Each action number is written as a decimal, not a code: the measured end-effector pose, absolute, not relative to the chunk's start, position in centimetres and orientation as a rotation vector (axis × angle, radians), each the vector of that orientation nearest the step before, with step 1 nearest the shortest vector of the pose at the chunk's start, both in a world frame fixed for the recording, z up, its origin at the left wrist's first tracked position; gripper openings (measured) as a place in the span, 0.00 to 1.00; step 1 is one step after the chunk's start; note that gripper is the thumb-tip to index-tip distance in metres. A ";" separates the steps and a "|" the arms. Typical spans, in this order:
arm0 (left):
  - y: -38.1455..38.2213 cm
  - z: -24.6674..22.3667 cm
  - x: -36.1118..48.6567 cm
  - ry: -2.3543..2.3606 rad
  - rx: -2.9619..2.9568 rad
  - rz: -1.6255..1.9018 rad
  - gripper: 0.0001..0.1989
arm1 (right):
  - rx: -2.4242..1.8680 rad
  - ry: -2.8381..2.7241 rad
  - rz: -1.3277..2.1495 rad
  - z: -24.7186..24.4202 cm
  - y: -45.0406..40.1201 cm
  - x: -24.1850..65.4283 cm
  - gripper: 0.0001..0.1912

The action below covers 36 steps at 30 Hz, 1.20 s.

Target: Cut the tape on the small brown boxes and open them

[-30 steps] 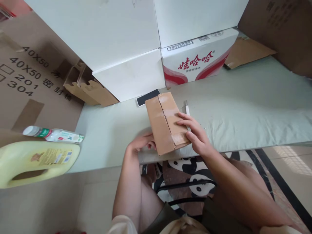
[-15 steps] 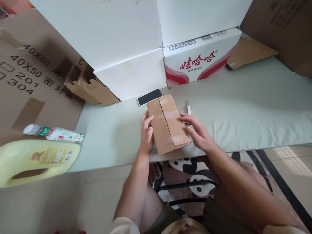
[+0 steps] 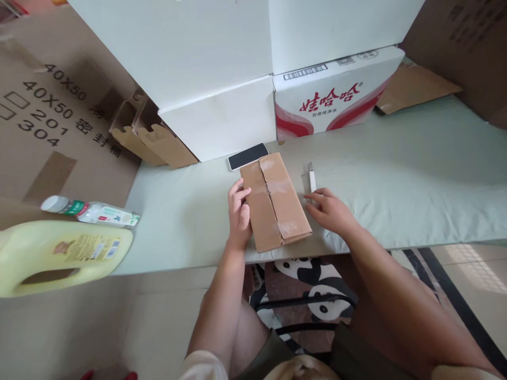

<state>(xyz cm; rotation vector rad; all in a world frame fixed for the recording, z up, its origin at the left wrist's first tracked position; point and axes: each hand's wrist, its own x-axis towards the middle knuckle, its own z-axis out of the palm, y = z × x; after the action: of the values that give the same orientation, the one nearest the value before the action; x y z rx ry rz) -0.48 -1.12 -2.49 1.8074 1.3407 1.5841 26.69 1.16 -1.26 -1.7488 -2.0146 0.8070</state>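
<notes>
A small brown cardboard box (image 3: 283, 203), with strips of clear tape across its top seam, lies at the front of the cloth-covered table. My left hand (image 3: 240, 214) holds it along the left side, fingertips curled at the edge. My right hand (image 3: 330, 211) is off the box, just to its right, fingers slightly apart. Its fingertips reach the lower end of a white-handled knife (image 3: 312, 179) lying on the cloth; whether they grip the handle I cannot tell. Behind the box's far edge is a dark-screened phone (image 3: 249, 157).
White cartons and a red-and-white printed carton (image 3: 322, 103) stand along the back. On the left are a large brown carton (image 3: 59, 121), a clear bottle (image 3: 99, 212) and a yellow jug (image 3: 91, 248). A flat cardboard piece (image 3: 420, 87) lies at back right.
My right hand has left the box's right side and moved right, to the knife's handle. My left hand stays on the box. The view has shifted slightly.
</notes>
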 end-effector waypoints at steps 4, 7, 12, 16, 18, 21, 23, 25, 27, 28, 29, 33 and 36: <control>-1.2 -2.3 -0.5 1.339 1.803 1.589 0.22 | -1.864 -2.065 0.709 -1.3 1.2 26.7 0.21; -1.2 -2.2 -0.4 1.371 1.784 1.578 0.23 | -2.003 -2.019 0.614 -1.2 1.4 27.0 0.21; -1.0 -2.3 -0.2 1.338 1.759 1.607 0.22 | -2.081 -1.973 0.579 -1.1 1.7 27.7 0.20; -0.9 -2.4 -0.2 1.353 1.729 1.609 0.22 | -2.107 -1.985 0.543 -0.8 1.8 27.8 0.21; -0.9 -2.5 -0.2 1.352 1.725 1.619 0.22 | -2.152 -1.975 0.570 -0.5 1.8 27.8 0.21; -0.7 -2.7 -0.1 1.339 1.725 1.644 0.22 | -2.222 -1.955 0.613 -0.1 1.8 27.8 0.24; -0.7 -2.7 -0.1 1.341 1.720 1.652 0.22 | -2.235 -1.957 0.624 0.1 1.8 27.8 0.26; -0.7 -2.7 -0.1 1.358 1.713 1.635 0.22 | -2.218 -1.947 0.641 0.2 1.7 27.9 0.28; -0.7 -2.6 -0.1 1.369 1.708 1.616 0.23 | -2.180 -1.920 0.668 0.3 1.6 27.9 0.29; -0.7 -2.6 -0.1 1.369 1.706 1.611 0.23 | -2.156 -1.906 0.686 0.3 1.5 27.9 0.29; -0.7 -2.7 -0.1 1.366 1.706 1.612 0.23 | -2.131 -1.894 0.706 0.4 1.5 27.8 0.29; -0.6 -2.9 0.0 1.371 1.695 1.630 0.22 | -2.024 -1.863 0.818 0.6 1.4 27.5 0.27; -0.6 -3.1 0.0 1.375 1.680 1.628 0.23 | -1.944 -1.832 0.896 0.4 1.4 27.3 0.23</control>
<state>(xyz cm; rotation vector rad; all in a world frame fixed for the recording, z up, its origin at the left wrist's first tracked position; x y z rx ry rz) 0.01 -0.62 -3.05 1.6798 1.3747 1.6284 27.32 1.42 0.41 -1.9441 -1.8324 0.8956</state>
